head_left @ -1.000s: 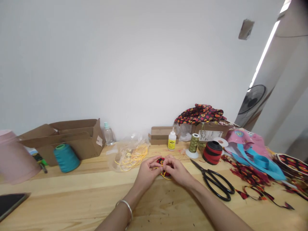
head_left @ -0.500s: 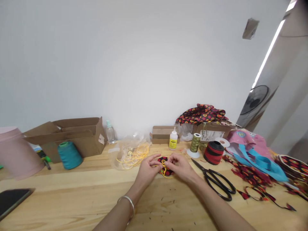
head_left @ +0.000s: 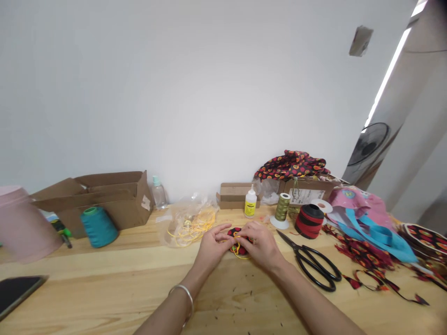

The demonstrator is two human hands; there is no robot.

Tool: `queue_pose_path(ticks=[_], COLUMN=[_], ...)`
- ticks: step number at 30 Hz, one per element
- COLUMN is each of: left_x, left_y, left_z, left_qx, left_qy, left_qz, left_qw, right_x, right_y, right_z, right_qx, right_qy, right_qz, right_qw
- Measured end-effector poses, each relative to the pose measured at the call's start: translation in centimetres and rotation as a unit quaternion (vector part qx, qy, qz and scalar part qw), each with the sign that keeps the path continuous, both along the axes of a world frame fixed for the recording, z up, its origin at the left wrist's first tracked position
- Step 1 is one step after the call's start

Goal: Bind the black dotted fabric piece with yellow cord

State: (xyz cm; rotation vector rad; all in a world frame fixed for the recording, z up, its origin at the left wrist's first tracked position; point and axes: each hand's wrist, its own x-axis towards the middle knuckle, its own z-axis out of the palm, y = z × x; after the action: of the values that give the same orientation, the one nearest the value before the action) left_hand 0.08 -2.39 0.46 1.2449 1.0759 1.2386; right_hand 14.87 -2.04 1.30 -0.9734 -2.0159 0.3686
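Note:
At the middle of the wooden table (head_left: pixel 104 288), both my hands pinch a small round piece of black-and-red patterned fabric (head_left: pixel 234 232) with a thin yellow cord (head_left: pixel 237 250) looped round it. My left hand (head_left: pixel 213 247), bracelet on its wrist, has fingertips closed on the piece's left side. My right hand (head_left: pixel 260 245) is curled over its right side, fingers pressed together on the fabric and cord. Most of the piece is hidden under the fingers.
Black scissors (head_left: pixel 316 265) lie just right of my hands, near a red-black ribbon roll (head_left: pixel 309 220), a gold thread spool (head_left: pixel 281 208) and a glue bottle (head_left: pixel 250 203). Yellow cord in plastic (head_left: pixel 190 224), a teal thread cone (head_left: pixel 97 226), cardboard boxes (head_left: pixel 104 197) and a phone (head_left: pixel 17 291) sit left.
My hands have closed in tighter over the fabric piece and the right hand has dropped lower over it. The view shifted slightly; nothing else on the table moved.

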Motion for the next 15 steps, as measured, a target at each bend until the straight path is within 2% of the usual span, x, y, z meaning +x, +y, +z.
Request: queue_pose_path(ticks=[3,5,7,8,10,12,13,14,15], left_x=[0.0,0.0,-0.1,-0.1,-0.1,0.0,0.1,0.1,0.1], left_y=[-0.1,0.0,0.1,0.1,0.1,0.1,0.0,0.0,-0.1], left_z=[0.3,0.3,0.2,0.2,0.0,0.0,0.1,0.2,0.2], left_qx=[-0.003,-0.004,-0.006,-0.006,-0.007,-0.010,-0.012,-0.012,-0.011], left_qy=[0.009,0.017,0.021,0.021,0.023,0.032,0.036,0.039,0.041], left_qz=[0.002,0.014,0.024,0.027,0.027,0.027,0.028,0.028,0.028], left_qw=[1.000,1.000,0.999,0.999,0.999,0.999,0.999,0.999,0.999], right_x=[-0.4,-0.4,0.3,0.9,2.8,5.0,6.0,6.6,6.9], right_y=[0.4,0.4,0.1,-0.1,-0.5,-0.7,-0.8,-0.7,-0.6], right_z=[-0.5,-0.1,1.0,1.8,3.2,4.3,4.6,4.8,4.8], right_qx=[-0.111,-0.210,-0.276,-0.286,-0.281,-0.264,-0.244,-0.217,-0.201], right_qy=[0.129,0.253,0.370,0.410,0.452,0.507,0.525,0.533,0.523], right_qz=[0.040,0.079,0.134,0.172,0.243,0.270,0.269,0.250,0.215], right_qw=[0.985,0.941,0.877,0.849,0.811,0.775,0.770,0.779,0.800])
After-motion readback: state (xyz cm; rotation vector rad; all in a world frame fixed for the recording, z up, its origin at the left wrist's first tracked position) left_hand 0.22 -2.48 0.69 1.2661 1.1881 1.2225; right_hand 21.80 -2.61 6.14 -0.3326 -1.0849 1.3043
